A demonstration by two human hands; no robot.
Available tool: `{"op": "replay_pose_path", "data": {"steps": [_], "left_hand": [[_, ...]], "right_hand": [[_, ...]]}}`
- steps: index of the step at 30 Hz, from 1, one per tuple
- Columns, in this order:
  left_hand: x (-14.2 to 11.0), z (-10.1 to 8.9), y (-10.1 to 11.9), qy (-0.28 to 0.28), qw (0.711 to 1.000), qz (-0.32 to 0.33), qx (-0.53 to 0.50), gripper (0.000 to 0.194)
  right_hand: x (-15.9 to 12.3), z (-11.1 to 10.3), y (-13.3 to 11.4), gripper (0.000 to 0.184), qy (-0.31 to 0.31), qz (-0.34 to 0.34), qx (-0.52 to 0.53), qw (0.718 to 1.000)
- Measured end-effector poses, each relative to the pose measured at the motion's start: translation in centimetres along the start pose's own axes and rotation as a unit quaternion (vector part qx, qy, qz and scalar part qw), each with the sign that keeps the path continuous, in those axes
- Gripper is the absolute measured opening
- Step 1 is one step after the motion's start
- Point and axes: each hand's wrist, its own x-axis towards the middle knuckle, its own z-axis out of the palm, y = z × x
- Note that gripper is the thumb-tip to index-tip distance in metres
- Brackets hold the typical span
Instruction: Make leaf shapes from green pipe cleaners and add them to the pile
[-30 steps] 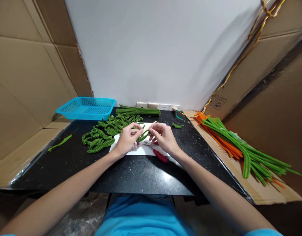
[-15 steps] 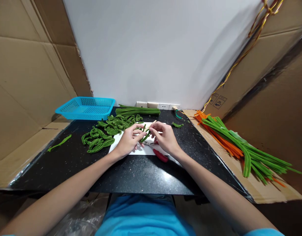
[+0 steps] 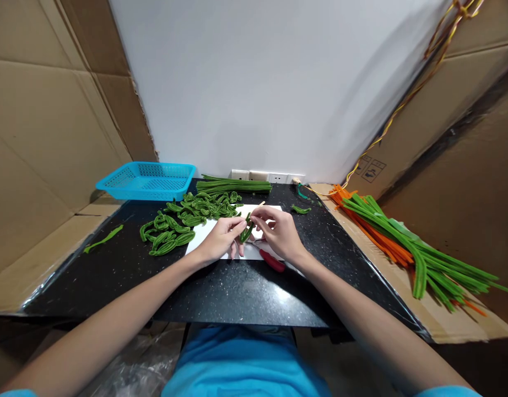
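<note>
Between my two hands is a short dark green pipe cleaner [image 3: 246, 232], bent into a narrow loop. My left hand [image 3: 221, 238] pinches it from the left with thumb and forefinger. On the other side, my right hand [image 3: 280, 231] has its fingertips closed on the upper part. A thin pale stick [image 3: 261, 204] shows just above the right fingers; whether it is held I cannot tell. Beneath lies a white sheet of paper [image 3: 198, 242]. Red-handled pliers or scissors [image 3: 272, 261] rest partly on it, their metal end largely hidden by my hands.
Left of the paper is a pile of looped green pipe cleaners [image 3: 167, 237]. Behind lies a bundle of straight ones [image 3: 233, 186]. A blue basket [image 3: 149, 194] stands back left. Green pipe cleaners [image 3: 427, 253] and orange ones [image 3: 373, 237] lie on cardboard at right.
The pipe cleaner between my hands has been bent into a more closed, upright loop. My left fingers have shifted slightly, while the right hand keeps its pinch.
</note>
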Motion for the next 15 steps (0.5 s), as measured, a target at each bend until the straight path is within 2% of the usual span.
{"op": "replay_pose_path", "data": {"steps": [6, 11, 15], "left_hand": [[0.05, -0.06, -0.21, -0.024, 1.000, -0.006, -0.005, 0.045], [-0.13, -0.19, -0.14, -0.046, 0.997, -0.031, -0.059, 0.044], [-0.17, -0.27, -0.05, -0.062, 0.993, -0.038, -0.097, 0.040]], "right_hand": [[0.02, -0.35, -0.09, 0.011, 0.018, -0.041, -0.006, 0.999], [0.07, -0.66, -0.12, 0.011, -0.016, -0.088, 0.054, 0.995], [0.04, -0.65, -0.13, 0.011, -0.014, -0.066, 0.063, 0.996]]}}
